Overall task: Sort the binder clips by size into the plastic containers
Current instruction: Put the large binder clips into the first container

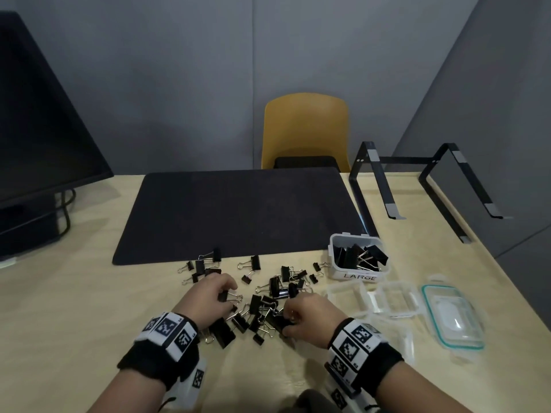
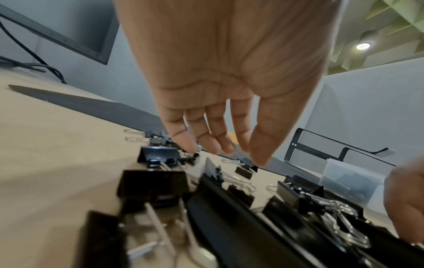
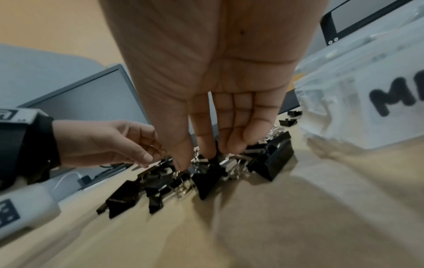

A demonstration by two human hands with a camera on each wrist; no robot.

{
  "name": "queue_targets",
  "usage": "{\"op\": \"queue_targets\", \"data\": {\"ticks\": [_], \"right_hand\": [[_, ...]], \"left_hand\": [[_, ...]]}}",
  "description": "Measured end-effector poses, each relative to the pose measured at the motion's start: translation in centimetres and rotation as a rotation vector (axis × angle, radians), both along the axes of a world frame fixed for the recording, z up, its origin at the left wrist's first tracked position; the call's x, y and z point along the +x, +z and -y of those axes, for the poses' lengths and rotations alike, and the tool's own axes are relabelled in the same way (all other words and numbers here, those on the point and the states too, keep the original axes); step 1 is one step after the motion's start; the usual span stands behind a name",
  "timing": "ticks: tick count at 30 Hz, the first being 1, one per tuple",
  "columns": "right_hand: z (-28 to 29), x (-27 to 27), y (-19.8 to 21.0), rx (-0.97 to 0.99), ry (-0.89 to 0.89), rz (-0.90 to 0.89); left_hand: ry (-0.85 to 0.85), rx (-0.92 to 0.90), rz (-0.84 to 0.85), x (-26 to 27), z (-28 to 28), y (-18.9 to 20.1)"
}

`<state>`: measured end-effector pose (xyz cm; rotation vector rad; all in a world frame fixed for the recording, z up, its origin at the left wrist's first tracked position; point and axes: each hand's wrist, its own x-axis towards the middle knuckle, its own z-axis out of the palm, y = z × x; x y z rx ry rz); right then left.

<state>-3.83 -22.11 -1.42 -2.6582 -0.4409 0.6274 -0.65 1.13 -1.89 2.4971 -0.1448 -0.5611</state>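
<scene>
Desk (image 1: 89, 293): binder clips (image 1: 262, 305) pointing everywhere

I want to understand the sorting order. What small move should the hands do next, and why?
Probably the right hand should lift the big binder clip it touches and carry it to the LARGE container, which already holds big clips. The other containers look empty.

A heap of black binder clips (image 1: 262, 305) lies on the pale table (image 1: 74, 308) just in front of a dark mat (image 1: 238, 210). The left hand (image 1: 208, 296) reaches into the heap's left side, fingers curled by one clip (image 1: 229, 296). The right hand (image 1: 310, 318) pinches a clip (image 1: 280, 321) at the heap's near right. A tub marked LARGE (image 1: 359, 257) holds several big clips; two clear tubs (image 1: 372, 298) and a teal-rimmed lid (image 1: 453, 315) lie to its right.
</scene>
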Motion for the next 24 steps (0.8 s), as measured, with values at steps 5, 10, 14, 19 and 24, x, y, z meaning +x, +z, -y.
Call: {"op": "queue_targets", "data": {"ticks": [5, 10, 14, 19, 24], "right_hand": [[-0.9, -0.7, -0.6, -0.084, -0.068, -0.008], [-1.5, -0.6, -0.7, -0.056, -0.130, -0.022], [-1.4, 0.0, -0.6, 0.052, -0.172, -0.091], [-0.7, 0.9, 0.1, 0.221, -0.256, -0.080], [-0.1, 1.9, 1.3, 0.387, -0.354, -0.077]], "left_hand": [[-0.050, 0.025, -0.017, -0.7, -0.7, 0.2], [-0.100, 0.139, -0.064, -1.7, -1.2, 0.3], [-0.126, 0.249, -0.040, -3.1, -1.0, 0.5], [-0.135, 0.292, -0.012, -3.7, -0.8, 0.4], [-0.154, 0.300, 0.033, -3.3, -0.3, 0.3]]}}
